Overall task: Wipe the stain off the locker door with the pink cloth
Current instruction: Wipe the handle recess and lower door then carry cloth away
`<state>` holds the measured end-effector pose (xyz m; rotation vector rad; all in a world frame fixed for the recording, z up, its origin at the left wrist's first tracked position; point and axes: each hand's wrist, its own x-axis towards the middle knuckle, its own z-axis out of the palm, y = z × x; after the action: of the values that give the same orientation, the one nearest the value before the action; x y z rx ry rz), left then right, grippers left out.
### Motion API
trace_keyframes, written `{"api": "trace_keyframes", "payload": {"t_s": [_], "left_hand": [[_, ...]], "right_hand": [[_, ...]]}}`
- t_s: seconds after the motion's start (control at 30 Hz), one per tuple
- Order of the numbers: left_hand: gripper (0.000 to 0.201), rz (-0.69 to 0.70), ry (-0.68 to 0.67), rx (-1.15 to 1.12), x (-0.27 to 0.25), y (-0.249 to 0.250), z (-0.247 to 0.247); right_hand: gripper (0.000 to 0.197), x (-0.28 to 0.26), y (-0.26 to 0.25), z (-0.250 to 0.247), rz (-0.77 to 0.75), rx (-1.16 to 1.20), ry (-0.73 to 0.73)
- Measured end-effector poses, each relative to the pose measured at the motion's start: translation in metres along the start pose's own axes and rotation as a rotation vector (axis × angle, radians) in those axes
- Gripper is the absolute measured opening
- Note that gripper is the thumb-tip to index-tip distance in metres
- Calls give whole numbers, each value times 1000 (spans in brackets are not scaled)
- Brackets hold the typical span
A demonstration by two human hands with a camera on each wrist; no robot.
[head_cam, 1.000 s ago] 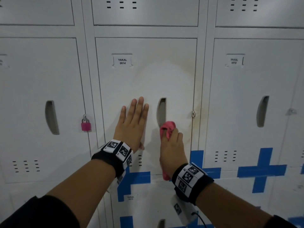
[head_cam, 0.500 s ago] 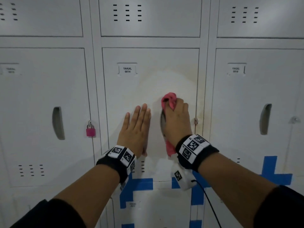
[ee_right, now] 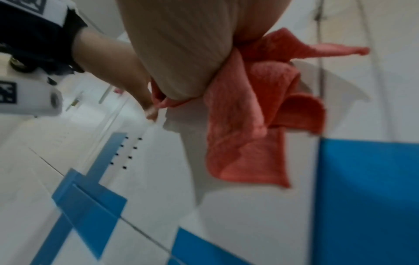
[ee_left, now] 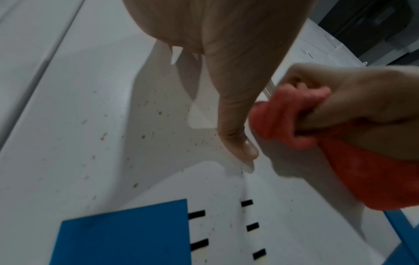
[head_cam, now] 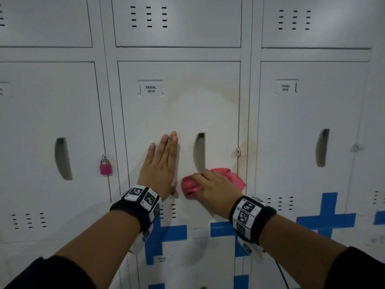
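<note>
A locker room: rows of numbered grey lockers [head_cam: 312, 122], one padlocked [head_cam: 105, 166].

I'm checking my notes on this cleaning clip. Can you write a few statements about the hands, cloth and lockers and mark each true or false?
1. The right hand grips the pink cloth. True.
2. The left hand holds the cloth too. False: it lies flat on the locker door.
3. The cloth is above the handle slot. False: it is at the slot's lower end.
4. A pink padlock hangs on the locker to the left. True.
</note>
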<state>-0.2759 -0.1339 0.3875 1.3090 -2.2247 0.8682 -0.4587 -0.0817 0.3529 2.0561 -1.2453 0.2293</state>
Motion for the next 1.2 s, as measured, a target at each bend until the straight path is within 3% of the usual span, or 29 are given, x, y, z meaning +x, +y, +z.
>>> {"api": "trace_keyframes", "payload": {"t_s": [0.07, 0.13, 0.3, 0.37, 0.53, 0.7, 0.83, 0.9, 0.97, 1.2], "left_hand": [[159, -5, 0, 10, 0, 1, 0], [159, -7, -4, 16, 0, 2, -1], [159, -3, 9, 10, -1, 4, -3], [159, -4, 17, 21, 0, 4, -3], [159, -10, 14, 38, -1, 1, 0], [161, -3, 22, 16, 0, 2, 1], [161, -9, 26, -10, 0, 2, 3], [161, -7, 25, -16, 0, 2, 3], [160, 1, 19, -20, 0, 2, 2], [154, 2, 11, 26, -1, 2, -5]], "right_hand": [[31, -16, 13, 4, -19, -34, 0], [39, -25, 24, 2, 24, -55, 50], [43, 13, 40, -48, 414, 91, 554], [49, 34, 48, -66, 552, 169, 624], [67, 42, 32, -49, 670, 96, 325], [54, 23, -10, -11, 749, 153, 287], [81, 15, -48, 16, 810, 227, 64], [91, 13, -61, 26, 779, 232, -8], [80, 9, -69, 30, 682, 202, -90], [76, -20, -48, 26, 148, 244, -133]]}}
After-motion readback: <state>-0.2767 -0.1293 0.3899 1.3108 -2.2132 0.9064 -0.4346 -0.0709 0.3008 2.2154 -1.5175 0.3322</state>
